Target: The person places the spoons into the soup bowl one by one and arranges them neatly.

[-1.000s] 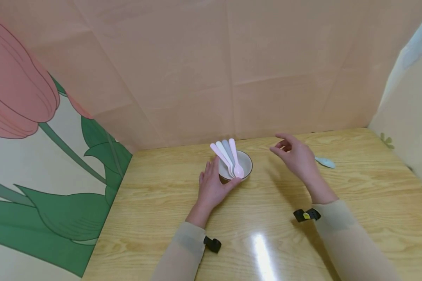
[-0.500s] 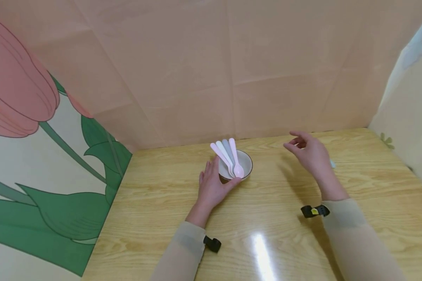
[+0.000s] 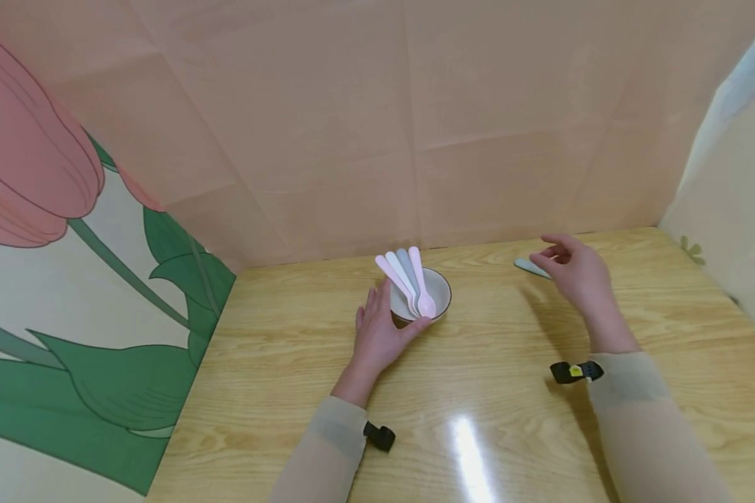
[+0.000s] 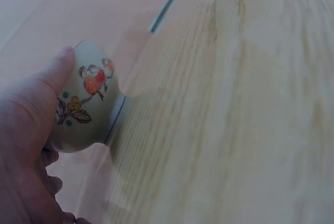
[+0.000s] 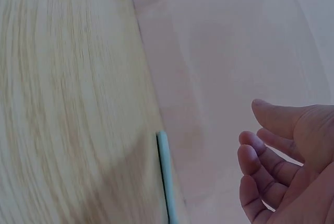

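A small white bowl (image 3: 439, 288) stands on the wooden table (image 3: 478, 391) with three pastel spoons (image 3: 409, 279) leaning in it. My left hand (image 3: 384, 316) cups the bowl's near left side, thumb along its wall. The left wrist view shows the fruit pattern on the bowl (image 4: 86, 104) and my thumb (image 4: 56, 72) pressed on it. My right hand (image 3: 550, 257) hovers with loosely curled fingers over a light blue spoon (image 3: 528, 265) lying on the table; only its handle shows. In the right wrist view the spoon (image 5: 166, 182) lies apart from my fingers (image 5: 261, 164).
Pink paper walls (image 3: 415, 140) close the table at the back, a tulip-print panel (image 3: 69, 279) stands on the left and a pale panel (image 3: 730, 195) on the right. Bare tabletop lies in front of both hands.
My right hand has moved from beside the bowl to the right and back, now covering the blue spoon's head. The left hand and bowl have stayed put.
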`<state>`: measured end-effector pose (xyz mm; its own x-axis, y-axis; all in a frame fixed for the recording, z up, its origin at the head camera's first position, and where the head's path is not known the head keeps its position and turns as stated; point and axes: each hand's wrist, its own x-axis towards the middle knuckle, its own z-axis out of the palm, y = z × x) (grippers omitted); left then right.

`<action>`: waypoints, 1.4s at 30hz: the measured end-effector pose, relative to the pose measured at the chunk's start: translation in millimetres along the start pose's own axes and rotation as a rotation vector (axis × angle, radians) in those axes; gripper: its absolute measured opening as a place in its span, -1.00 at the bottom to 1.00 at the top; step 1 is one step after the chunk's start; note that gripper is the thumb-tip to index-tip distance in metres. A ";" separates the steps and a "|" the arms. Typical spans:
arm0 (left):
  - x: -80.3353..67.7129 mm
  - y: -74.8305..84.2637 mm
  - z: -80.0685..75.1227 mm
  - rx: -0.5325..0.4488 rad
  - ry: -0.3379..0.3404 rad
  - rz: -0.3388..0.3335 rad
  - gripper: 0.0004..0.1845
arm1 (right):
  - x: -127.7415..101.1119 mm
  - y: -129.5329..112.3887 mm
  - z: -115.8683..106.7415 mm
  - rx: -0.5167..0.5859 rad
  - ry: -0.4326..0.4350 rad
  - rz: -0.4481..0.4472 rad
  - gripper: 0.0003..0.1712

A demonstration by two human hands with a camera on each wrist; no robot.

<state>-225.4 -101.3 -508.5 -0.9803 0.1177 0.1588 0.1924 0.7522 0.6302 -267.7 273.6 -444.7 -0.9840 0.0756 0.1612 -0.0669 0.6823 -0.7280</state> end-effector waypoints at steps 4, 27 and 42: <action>-0.4 0.7 -0.5 0.003 -0.005 -0.006 0.31 | 1.6 10.4 -4.9 0.004 -0.011 0.017 -0.26; -2.1 2.9 -2.3 -0.005 -0.019 -0.018 0.32 | 5.2 60.9 -7.7 -0.049 -0.098 0.079 -0.30; -0.4 1.1 -1.2 0.001 -0.015 -0.009 0.31 | 4.4 78.5 -6.1 -0.051 -0.123 0.073 -0.33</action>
<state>-224.7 -101.4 -506.9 -0.9824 0.1206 0.1423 0.1839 0.7540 0.6306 -276.2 332.0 -497.1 -0.9990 0.0389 0.0234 0.0115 0.7146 -0.6994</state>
